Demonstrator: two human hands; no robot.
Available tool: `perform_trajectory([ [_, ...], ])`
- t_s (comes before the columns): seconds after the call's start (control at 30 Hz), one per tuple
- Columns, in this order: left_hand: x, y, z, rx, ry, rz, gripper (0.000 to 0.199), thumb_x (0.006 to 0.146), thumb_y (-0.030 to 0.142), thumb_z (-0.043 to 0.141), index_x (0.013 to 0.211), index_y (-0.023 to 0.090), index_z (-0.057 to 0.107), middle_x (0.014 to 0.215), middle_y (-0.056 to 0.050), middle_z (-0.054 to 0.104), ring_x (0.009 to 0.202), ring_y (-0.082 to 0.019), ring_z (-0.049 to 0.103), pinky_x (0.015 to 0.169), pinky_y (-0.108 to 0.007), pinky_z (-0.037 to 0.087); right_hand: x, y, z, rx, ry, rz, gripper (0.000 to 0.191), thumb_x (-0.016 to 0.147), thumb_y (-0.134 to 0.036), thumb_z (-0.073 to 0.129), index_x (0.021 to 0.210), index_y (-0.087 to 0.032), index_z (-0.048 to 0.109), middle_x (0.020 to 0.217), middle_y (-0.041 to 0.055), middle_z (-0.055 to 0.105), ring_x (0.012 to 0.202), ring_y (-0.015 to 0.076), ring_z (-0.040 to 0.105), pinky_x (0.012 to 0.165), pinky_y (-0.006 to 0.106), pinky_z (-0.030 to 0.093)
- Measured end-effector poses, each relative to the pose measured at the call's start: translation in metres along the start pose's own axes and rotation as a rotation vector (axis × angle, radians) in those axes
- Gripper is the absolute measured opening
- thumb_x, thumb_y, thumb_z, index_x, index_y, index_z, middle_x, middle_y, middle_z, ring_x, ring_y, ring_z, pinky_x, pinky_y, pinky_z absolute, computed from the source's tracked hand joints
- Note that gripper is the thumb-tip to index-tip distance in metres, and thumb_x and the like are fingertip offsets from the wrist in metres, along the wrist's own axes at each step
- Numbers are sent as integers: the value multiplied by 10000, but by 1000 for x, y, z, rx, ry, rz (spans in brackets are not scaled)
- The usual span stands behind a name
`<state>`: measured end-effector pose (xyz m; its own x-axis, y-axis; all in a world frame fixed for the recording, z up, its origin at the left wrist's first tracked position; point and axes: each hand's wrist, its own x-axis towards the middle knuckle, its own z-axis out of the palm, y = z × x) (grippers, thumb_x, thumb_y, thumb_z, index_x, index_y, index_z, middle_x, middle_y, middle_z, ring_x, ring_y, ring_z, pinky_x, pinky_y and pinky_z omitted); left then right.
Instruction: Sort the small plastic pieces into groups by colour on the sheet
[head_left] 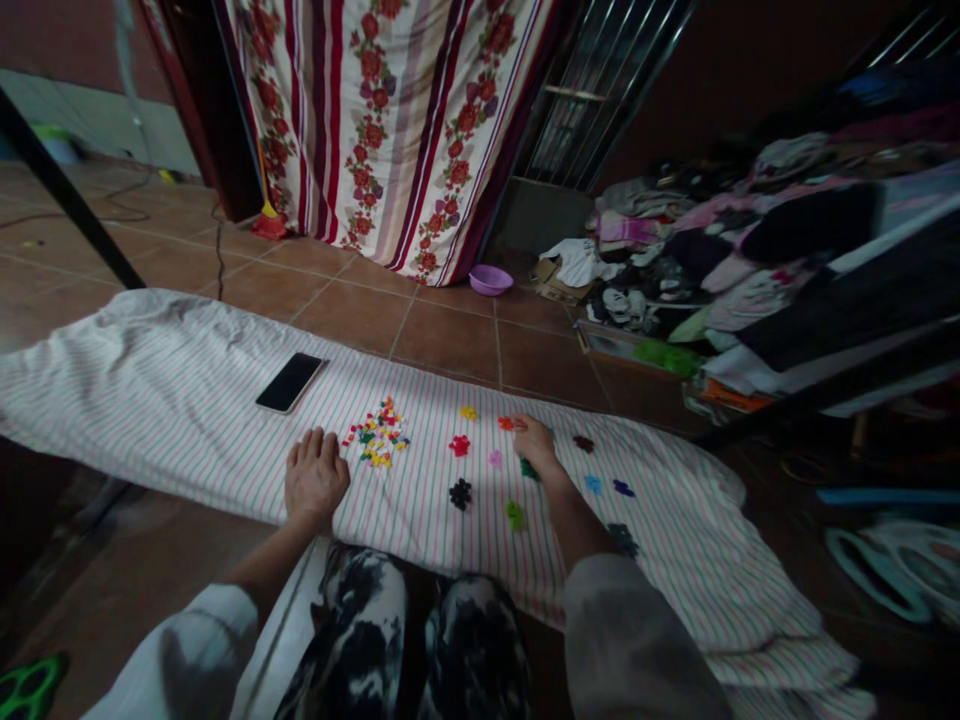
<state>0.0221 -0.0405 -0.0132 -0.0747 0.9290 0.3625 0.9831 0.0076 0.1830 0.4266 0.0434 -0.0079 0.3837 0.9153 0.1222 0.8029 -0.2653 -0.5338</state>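
Our left hand [316, 474] lies open, flat. Our right hand [534, 438] curls, hold unclear; its wrist could scatter the dark green pieces [528, 468] on the near side.

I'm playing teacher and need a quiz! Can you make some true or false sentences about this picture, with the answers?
1. The left hand rests on the striped cloth. True.
2. The purple bowl stands on the cloth. False: the bowl is on the tiled floor.
3. The right hand is at the orange pieces. True.
4. The phone lies among the black pieces. False: the phone lies away from them, beyond the left hand.
5. The mixed pile has several colours. True.
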Motion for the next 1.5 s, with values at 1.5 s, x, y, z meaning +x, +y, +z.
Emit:
perform_trajectory([
  [1.5, 1, 0, 0, -53, -8, -32, 416, 862, 213, 422, 1231, 113, 587, 1364, -179, 549, 1332, -307, 434, 1114, -470, 297, -113, -227, 108, -67, -436, -769, 233, 899, -204, 531, 1048, -215, 711, 982, 77, 639, 993, 185, 569, 907, 288, 413],
])
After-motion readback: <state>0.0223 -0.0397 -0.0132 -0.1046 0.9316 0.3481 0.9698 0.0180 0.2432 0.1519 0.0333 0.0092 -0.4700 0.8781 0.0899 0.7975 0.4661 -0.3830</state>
